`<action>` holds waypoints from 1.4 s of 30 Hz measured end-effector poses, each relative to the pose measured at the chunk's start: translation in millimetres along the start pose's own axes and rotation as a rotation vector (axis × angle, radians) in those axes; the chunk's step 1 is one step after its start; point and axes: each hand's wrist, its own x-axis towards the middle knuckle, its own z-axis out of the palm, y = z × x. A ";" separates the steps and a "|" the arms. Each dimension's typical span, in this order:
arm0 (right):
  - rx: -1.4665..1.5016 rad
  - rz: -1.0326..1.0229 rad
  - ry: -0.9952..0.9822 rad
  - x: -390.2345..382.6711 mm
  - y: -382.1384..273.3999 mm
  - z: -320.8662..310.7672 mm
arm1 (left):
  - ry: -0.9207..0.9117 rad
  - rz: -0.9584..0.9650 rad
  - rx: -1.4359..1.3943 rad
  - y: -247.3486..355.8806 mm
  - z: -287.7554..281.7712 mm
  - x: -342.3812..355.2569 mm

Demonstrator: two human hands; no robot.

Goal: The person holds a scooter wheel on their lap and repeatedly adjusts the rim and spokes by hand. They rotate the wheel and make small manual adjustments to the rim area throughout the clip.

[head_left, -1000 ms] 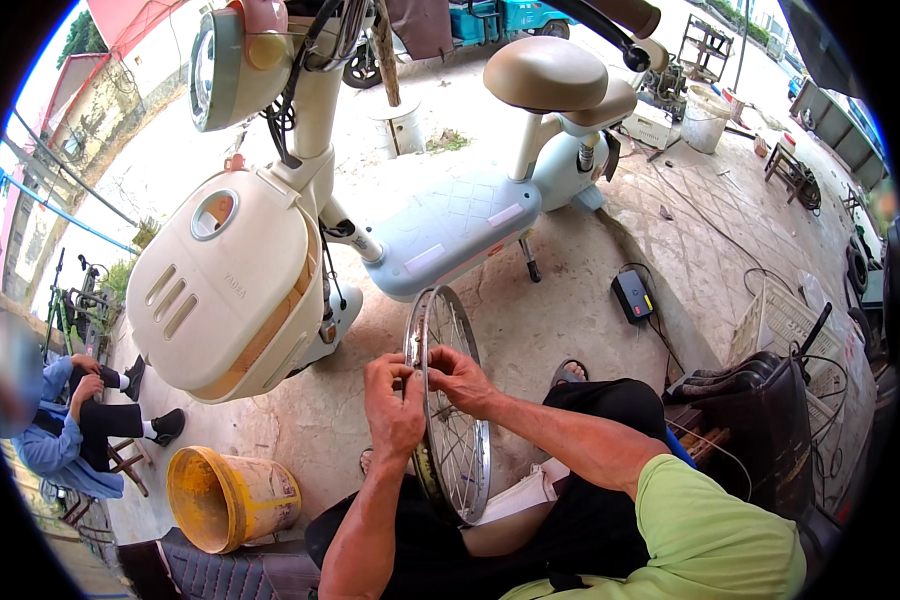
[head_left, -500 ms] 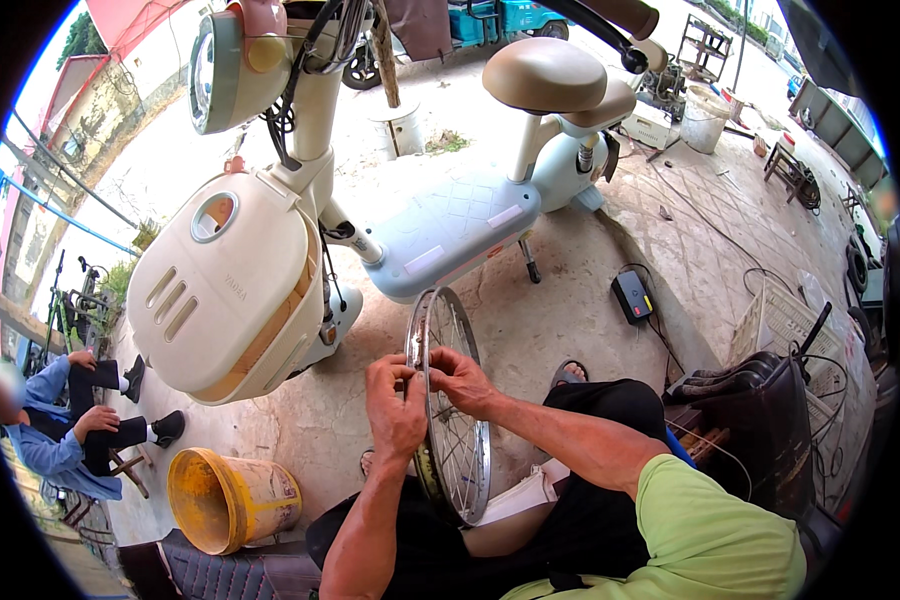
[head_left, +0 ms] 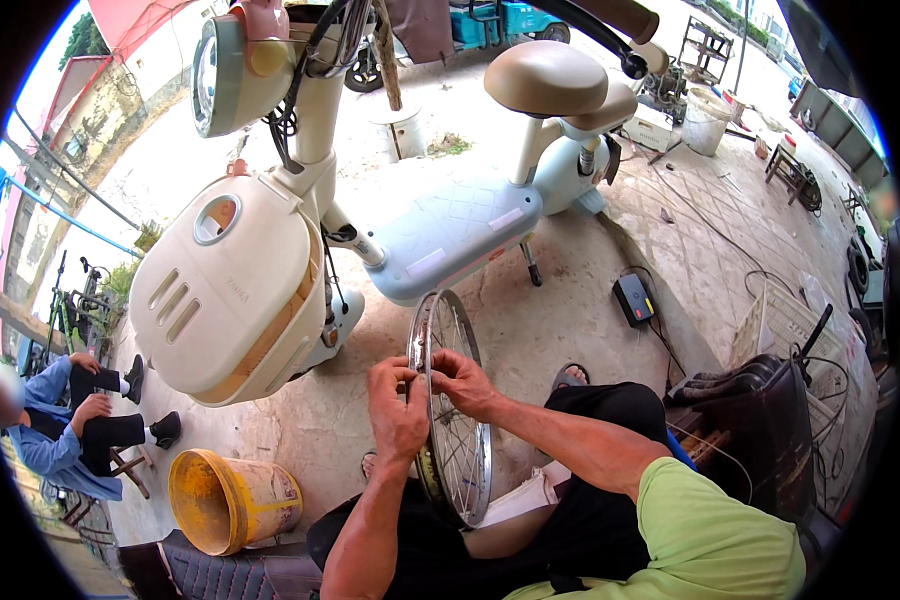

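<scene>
A spoked metal wheel (head_left: 484, 460) stands upright between my legs, its rim bare of any tire. My left hand (head_left: 395, 405) grips the rim from the left, fingers bent at its upper part. Close beside it, my right hand (head_left: 455, 382) pinches the same rim, with the forearm reaching in from the lower right. Whatever is between the fingertips is too small to make out. Just beyond the wheel is a cream and pale blue electric scooter, with its front basket (head_left: 220, 320) to the left and footboard (head_left: 450, 225) behind the rim.
A person (head_left: 50, 440) in blue sits at left near a yellow bucket (head_left: 265, 500). A black charger box (head_left: 632, 300) with cables lies on the concrete at right, by a plastic crate (head_left: 760, 315) and dark padded items (head_left: 730, 385). A blue three-wheeler (head_left: 500, 20) stands behind.
The seated person at left has shifted, their hands moving apart on their legs. My hands stay on the rim, and the view has shifted very slightly.
</scene>
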 end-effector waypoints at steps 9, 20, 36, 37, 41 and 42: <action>-0.044 0.018 -0.008 -0.9 -4.7 1.7 | 0.010 0.004 0.010 -0.6 0.6 -0.1; 0.005 0.038 0.024 -2.2 -13.3 10.7 | -0.014 -0.018 0.005 2.0 -2.0 -0.4; -0.066 0.007 0.028 -2.8 -13.5 7.2 | 0.007 -0.006 -0.008 3.5 0.6 -0.9; -0.040 -0.002 0.036 -3.0 -12.6 7.5 | 0.002 -0.005 -0.005 3.5 0.8 -0.8; -0.010 -0.026 0.041 -2.1 -6.7 3.6 | -0.003 0.021 0.016 2.9 2.1 -0.1; -0.019 -0.027 0.034 -1.8 -5.3 2.3 | 0.001 0.033 0.025 3.0 1.9 -0.2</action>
